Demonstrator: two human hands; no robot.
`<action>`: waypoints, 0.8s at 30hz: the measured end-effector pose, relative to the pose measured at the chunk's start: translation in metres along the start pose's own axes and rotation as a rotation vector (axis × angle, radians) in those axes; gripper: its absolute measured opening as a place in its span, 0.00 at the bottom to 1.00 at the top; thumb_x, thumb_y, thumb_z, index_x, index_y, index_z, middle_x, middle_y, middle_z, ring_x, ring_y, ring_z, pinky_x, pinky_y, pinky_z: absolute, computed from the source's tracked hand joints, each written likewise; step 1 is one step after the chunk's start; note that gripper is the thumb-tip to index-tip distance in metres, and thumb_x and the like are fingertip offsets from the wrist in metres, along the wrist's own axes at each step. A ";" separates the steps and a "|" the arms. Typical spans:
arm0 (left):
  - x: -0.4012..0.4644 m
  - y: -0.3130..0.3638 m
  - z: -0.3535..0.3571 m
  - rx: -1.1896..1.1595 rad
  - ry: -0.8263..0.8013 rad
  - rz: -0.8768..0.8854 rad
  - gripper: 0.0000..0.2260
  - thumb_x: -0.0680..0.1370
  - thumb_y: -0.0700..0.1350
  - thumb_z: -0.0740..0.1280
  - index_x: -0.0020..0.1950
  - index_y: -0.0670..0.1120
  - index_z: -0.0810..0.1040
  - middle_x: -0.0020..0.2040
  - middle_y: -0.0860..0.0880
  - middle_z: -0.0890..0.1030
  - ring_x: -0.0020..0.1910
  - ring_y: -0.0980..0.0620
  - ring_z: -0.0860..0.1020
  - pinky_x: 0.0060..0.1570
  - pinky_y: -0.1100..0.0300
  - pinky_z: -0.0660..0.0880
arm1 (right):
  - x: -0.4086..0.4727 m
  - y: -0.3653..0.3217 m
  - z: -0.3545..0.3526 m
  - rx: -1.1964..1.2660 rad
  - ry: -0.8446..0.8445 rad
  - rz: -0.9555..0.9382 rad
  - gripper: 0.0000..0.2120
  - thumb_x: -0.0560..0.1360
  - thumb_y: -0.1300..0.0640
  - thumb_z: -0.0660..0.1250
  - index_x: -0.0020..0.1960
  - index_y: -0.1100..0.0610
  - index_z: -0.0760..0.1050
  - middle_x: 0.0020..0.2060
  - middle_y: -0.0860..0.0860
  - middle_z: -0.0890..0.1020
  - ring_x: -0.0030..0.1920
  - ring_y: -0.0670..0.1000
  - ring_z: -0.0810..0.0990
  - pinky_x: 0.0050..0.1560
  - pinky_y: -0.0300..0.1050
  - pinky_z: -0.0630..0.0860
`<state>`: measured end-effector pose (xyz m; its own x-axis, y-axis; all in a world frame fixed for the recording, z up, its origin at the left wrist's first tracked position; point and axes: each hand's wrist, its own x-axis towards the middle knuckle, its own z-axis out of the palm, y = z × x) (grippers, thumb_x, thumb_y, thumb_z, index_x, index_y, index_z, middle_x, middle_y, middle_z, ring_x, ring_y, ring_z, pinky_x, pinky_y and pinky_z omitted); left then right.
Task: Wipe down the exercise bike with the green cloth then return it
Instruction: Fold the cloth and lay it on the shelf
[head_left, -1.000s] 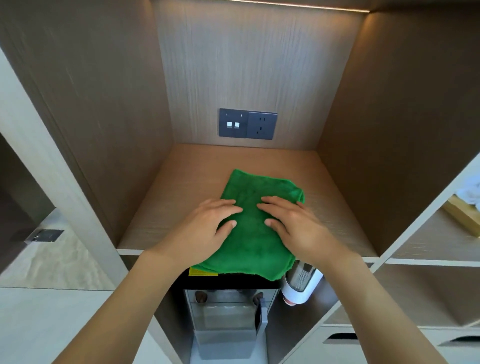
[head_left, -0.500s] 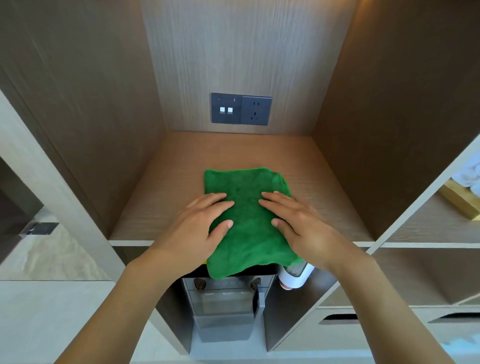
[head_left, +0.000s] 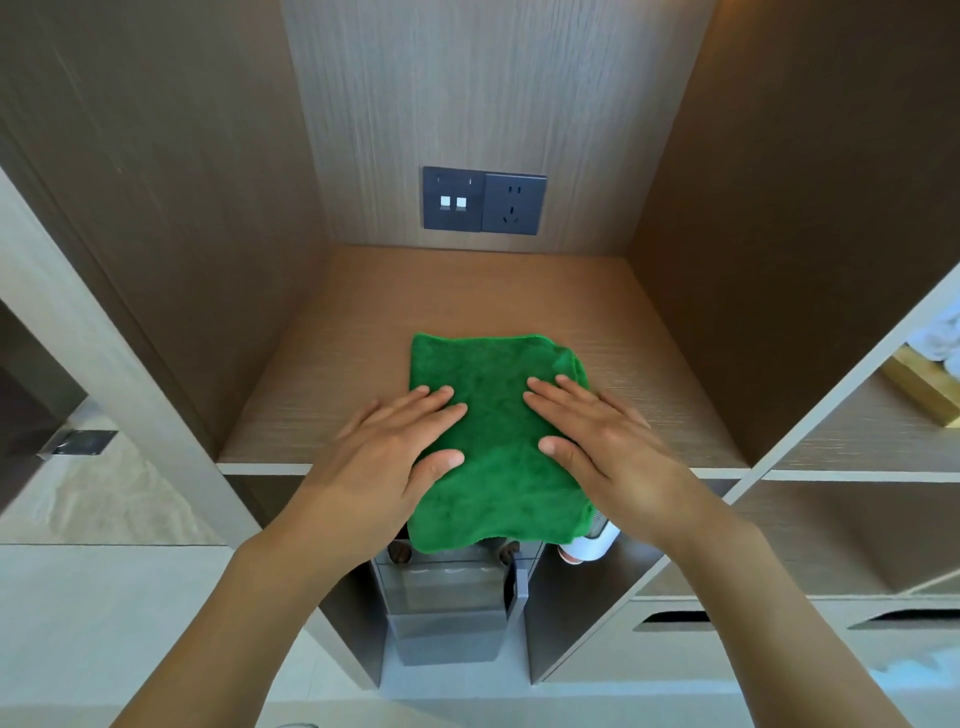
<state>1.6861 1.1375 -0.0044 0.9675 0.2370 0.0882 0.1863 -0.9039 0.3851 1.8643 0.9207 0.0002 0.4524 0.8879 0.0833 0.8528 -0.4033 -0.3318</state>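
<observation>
Cloth lies folded on the shelf, near edge overhanging the front lip. Left hand and right hand press flat, fingers straight — best slide it fully inward, then lift away.

Cloth plain bright green; shelf light-brown wood grain; socket plate dark grey w/ two white squares; walls darker brown.
</observation>
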 end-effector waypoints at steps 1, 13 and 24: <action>-0.004 -0.002 0.002 0.018 0.006 0.012 0.31 0.81 0.67 0.45 0.84 0.61 0.57 0.83 0.65 0.52 0.82 0.67 0.46 0.83 0.56 0.45 | -0.005 0.000 0.003 -0.024 0.014 -0.013 0.30 0.85 0.35 0.45 0.85 0.43 0.57 0.83 0.35 0.55 0.83 0.37 0.46 0.84 0.53 0.48; -0.022 -0.007 0.037 0.126 0.445 0.139 0.20 0.82 0.54 0.66 0.75 0.54 0.78 0.76 0.57 0.74 0.77 0.57 0.71 0.74 0.44 0.68 | -0.029 0.003 0.039 -0.187 0.384 -0.162 0.25 0.86 0.45 0.60 0.80 0.52 0.70 0.80 0.45 0.69 0.82 0.49 0.65 0.76 0.59 0.67; -0.030 0.004 0.012 -0.039 0.495 0.211 0.19 0.86 0.58 0.58 0.59 0.46 0.83 0.56 0.56 0.83 0.54 0.54 0.79 0.57 0.60 0.73 | -0.035 -0.018 0.021 0.048 0.556 -0.161 0.15 0.84 0.51 0.65 0.61 0.59 0.83 0.60 0.50 0.83 0.61 0.51 0.81 0.59 0.50 0.77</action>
<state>1.6600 1.1229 -0.0163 0.7851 0.1993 0.5864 -0.0193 -0.9385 0.3447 1.8276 0.9011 -0.0163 0.3979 0.6825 0.6131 0.9154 -0.2507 -0.3151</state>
